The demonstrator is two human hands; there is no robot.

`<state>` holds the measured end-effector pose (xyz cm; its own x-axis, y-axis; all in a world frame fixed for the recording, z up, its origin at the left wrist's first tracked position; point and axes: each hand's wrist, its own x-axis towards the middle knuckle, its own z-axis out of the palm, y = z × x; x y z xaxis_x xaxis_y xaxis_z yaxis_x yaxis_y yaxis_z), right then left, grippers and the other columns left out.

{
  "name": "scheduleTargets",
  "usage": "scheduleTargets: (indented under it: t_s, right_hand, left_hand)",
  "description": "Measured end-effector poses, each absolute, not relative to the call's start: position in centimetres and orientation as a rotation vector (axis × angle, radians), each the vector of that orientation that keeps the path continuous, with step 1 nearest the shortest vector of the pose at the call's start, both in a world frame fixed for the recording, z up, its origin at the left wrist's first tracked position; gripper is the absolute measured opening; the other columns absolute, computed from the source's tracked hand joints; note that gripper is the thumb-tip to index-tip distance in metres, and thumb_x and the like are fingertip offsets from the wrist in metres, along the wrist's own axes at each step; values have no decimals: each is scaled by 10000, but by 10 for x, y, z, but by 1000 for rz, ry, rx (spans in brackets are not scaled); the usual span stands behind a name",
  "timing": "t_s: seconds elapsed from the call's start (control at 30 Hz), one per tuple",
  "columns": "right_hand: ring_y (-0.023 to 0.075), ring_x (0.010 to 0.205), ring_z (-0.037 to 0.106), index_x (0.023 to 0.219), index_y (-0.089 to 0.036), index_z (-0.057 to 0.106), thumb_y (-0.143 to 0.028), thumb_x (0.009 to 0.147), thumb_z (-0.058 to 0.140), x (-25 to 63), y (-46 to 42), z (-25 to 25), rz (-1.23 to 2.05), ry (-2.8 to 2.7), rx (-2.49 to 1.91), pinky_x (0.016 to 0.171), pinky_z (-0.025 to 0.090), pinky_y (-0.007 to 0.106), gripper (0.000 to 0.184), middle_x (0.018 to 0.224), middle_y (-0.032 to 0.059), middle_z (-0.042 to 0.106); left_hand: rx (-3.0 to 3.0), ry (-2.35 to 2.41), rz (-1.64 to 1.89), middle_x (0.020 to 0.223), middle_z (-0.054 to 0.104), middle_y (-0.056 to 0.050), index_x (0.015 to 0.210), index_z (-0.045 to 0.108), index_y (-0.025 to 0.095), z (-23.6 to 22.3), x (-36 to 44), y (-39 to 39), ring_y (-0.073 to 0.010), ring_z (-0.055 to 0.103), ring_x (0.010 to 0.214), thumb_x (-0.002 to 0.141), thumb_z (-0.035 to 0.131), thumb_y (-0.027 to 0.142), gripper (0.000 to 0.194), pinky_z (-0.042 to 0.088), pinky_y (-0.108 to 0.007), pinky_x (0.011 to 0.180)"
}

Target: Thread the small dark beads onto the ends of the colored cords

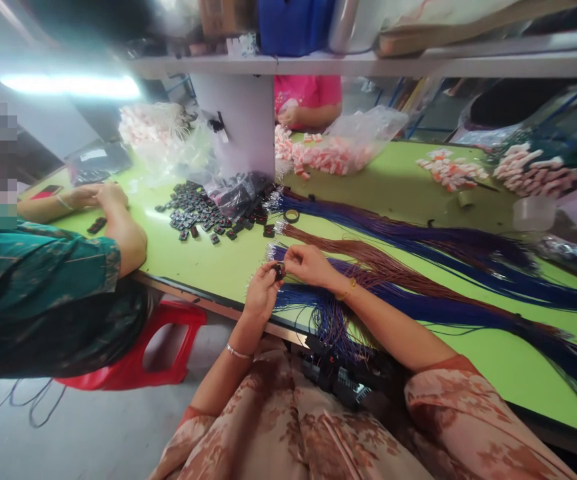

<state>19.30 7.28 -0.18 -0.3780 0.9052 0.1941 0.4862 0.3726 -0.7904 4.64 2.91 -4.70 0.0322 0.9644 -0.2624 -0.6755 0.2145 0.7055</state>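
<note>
My left hand [262, 293] pinches a small black plastic connector [279, 271] above the table's near edge. My right hand [312, 267] is closed in a pinch right beside the connector; what lies between its fingertips is too small to make out. Under and around my right hand run bundles of blue wires [408, 300] and brown wires [383, 257], their silvery terminal ends [271, 251] pointing left. More black connectors with wires [341, 380] hang together at my lap. Beyond my hands is a pile of loose black connectors [198, 210].
On the left a co-worker in a green sleeve [43, 273] works at the green table [168, 257], near a red stool [183, 347]. A roll of tape [291, 216] lies beyond my hands. Farther back are pink-and-white parts [328, 157], another person [313, 100] and an overhead shelf [318, 65].
</note>
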Motion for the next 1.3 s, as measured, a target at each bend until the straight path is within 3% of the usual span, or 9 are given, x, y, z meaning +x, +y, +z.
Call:
scheduleTargets:
  t_s: [0.63, 1.07, 1.17, 1.23, 1.3]
  right_hand:
    - [98, 540, 425, 684, -162, 601, -237, 737, 573, 188, 55, -8, 607, -2154, -1326, 534, 247, 218, 96, 626, 2, 594]
    - [113, 581, 460, 712, -150, 583, -198, 772, 534, 191, 56, -9, 567, -2274, -1264, 561, 271, 227, 91, 661, 23, 606]
    - [100, 576, 461, 749, -146, 610, -224, 820, 498, 201, 62, 2, 703, -2222, -1193, 566, 293, 214, 154, 657, 4, 604]
    - [98, 599, 477, 788, -144, 626, -245, 851, 468, 207, 67, 10, 761, -2172, -1166, 584, 315, 208, 198, 691, 1, 618]
    - [99, 619, 495, 803, -146, 632, -241, 852, 471, 209, 68, 13, 794, -2210, -1162, 601, 331, 208, 193, 720, 2, 629]
  left_hand:
    - [503, 827, 1352, 838, 632, -15, 897, 616, 159, -48, 47, 27, -103, 598, 772, 659, 739, 174, 268, 465, -240, 748]
    - [568, 938, 1353, 782, 633, -16, 862, 609, 158, -47, 51, 25, -106, 591, 696, 634, 762, 225, 282, 477, -248, 683]
    - [763, 1063, 1469, 880, 638, -47, 920, 629, 187, -36, 57, 6, -138, 597, 767, 710, 714, 249, 235, 485, -274, 709]
    - [1077, 1075, 1506, 967, 642, -73, 978, 647, 216, -29, 65, -18, -176, 601, 890, 777, 652, 253, 204, 479, -318, 823]
    - [1563, 846, 1294, 1004, 656, -101, 993, 667, 224, -24, 76, -43, -212, 593, 980, 822, 587, 251, 191, 448, -358, 918]
